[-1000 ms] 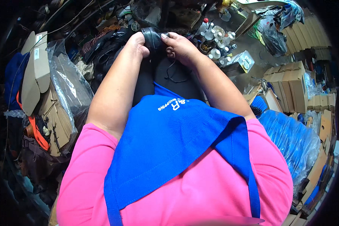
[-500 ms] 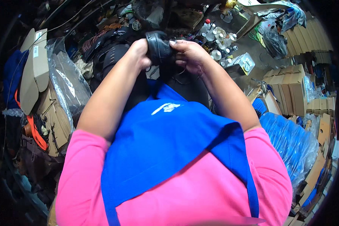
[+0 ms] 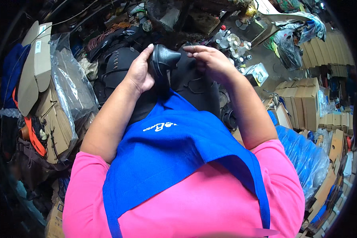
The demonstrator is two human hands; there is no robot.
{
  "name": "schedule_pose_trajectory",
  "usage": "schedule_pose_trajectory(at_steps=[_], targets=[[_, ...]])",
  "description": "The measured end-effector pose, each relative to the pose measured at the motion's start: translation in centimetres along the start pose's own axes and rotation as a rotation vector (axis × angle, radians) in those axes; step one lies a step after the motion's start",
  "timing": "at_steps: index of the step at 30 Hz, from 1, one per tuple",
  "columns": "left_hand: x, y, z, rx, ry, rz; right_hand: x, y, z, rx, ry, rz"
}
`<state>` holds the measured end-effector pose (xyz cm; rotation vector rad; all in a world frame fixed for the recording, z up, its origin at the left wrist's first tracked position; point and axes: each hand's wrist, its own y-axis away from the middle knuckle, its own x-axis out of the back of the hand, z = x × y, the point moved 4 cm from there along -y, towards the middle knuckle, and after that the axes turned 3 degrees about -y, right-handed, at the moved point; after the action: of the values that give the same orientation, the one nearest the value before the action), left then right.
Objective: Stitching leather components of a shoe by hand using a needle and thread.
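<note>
Above my lap, my left hand (image 3: 140, 70) grips a black shoe (image 3: 165, 57) by its side, with the thumb up along its edge. The shoe is turned so that its rounded, shiny end points right. Just right of it, apart from the shoe, my right hand (image 3: 211, 61) is raised with thumb and forefinger pinched together. Something thin and dark seems to show at those fingertips, too small to name. Over my lap hangs a blue apron (image 3: 174, 139). On my dark-clothed leg, left of the shoe, lies a black piece with a row of stitches (image 3: 116, 59).
Several white bottles (image 3: 234, 43) stand on the floor at the far right, near a clear plastic box (image 3: 257, 74). Cardboard boxes (image 3: 299, 99) and a blue plastic-wrapped bundle (image 3: 301, 154) line the right side. At left are a clear plastic bag (image 3: 71, 87) and cardboard sheets (image 3: 37, 63).
My right hand has moved away from the shoe to the right. The shoe has turned in my left hand, so its rounded end now faces right. My left hand has shifted slightly left and nearer.
</note>
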<state>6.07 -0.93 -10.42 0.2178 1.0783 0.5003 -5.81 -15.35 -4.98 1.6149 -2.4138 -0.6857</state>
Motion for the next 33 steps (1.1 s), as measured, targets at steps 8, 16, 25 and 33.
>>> schedule_pose_trajectory(at_steps=[8,16,25,33], targets=[[0.5,0.1,-0.3,0.113,-0.071,0.014,0.2,0.5,-0.2,0.168,0.572,0.072],[0.4,0.4,0.0,0.133,-0.033,0.012,-0.8,-2.1,0.4,0.359,0.634,-0.030],[1.4,0.2,0.1,0.148,-0.015,-0.001,-2.4,-4.2,0.1,0.361,0.576,-0.318],[-1.9,1.9,1.1,0.107,0.104,-0.264,1.1,-1.6,-2.1,0.186,0.608,-0.096]])
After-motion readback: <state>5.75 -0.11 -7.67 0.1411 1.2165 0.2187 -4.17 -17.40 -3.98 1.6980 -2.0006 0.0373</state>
